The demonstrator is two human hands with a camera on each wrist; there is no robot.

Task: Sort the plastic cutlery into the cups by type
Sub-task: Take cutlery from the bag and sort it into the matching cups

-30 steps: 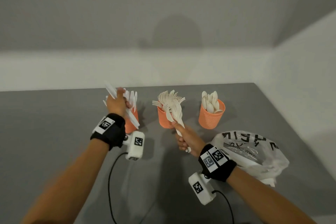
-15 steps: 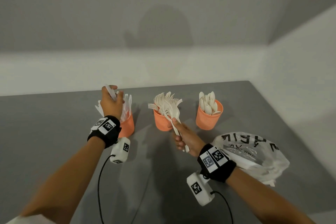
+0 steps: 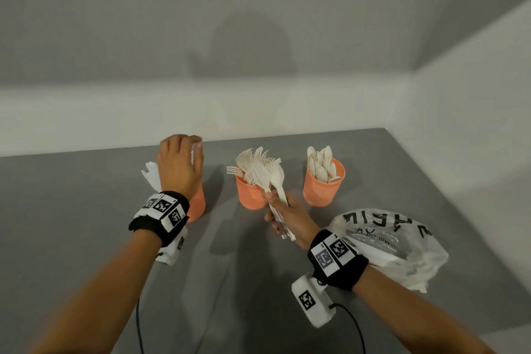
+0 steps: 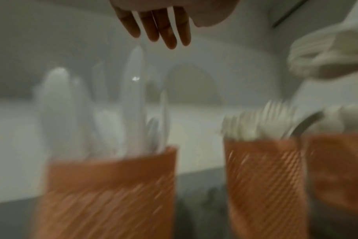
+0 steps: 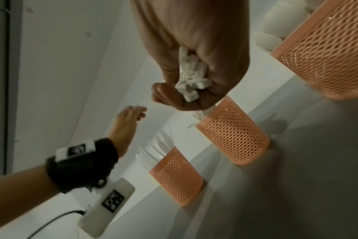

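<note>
Three orange mesh cups stand in a row on the grey table [image 3: 86, 224]. The left cup [image 3: 198, 204] holds white knives [image 4: 133, 97]. Forks fill the middle cup [image 3: 251, 195] and spoons the right cup [image 3: 323, 190]. My left hand [image 3: 182, 152] hovers just over the knife cup with straight fingers [image 4: 165, 32] and holds nothing. My right hand [image 3: 287, 215] grips a bundle of white forks [image 3: 265, 177] by the handles [image 5: 190, 84], in front of the middle cup [image 5: 233, 132]. The fork heads overlap that cup's rim.
A crumpled white plastic bag [image 3: 388, 244] with black lettering lies to the right of my right wrist. Walls close the table at the back and on the right. Cables trail from both wrist cameras towards the near edge.
My left hand held a knife over the left cup; now the knife is out of its fingers and the hand is spread above the cup. The right hand keeps its fork bundle almost still.
</note>
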